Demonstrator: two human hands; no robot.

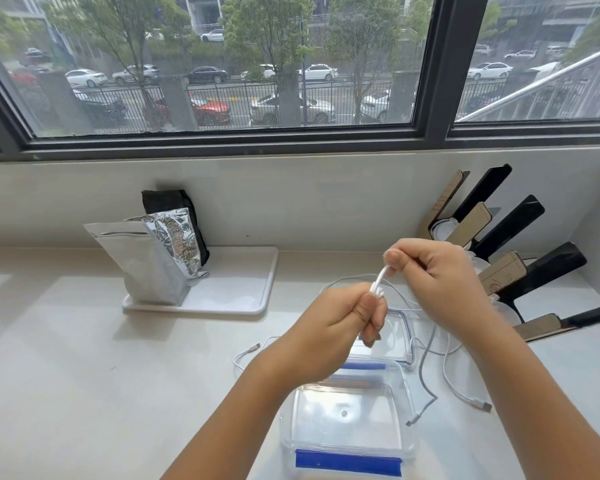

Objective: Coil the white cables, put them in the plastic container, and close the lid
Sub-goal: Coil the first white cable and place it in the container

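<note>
My left hand [347,327] is closed around a small bundle of folded white cable [379,285], held above the counter. My right hand [437,275] pinches the free end of that same cable just above the bundle. Below my hands an open clear plastic container [406,424] with blue clips stands with nothing visible inside it. Its clear lid [394,336] lies flat just behind it. More loose white cables [447,372] trail over the counter to the right of the container, and one plug end [253,348] lies to its left.
A white tray [243,299] at the back left carries a silver foil bag [153,261] and a black bag [174,202]. Black and wooden slats of a rack [506,268] fan out against the wall at the right. A window runs above the counter.
</note>
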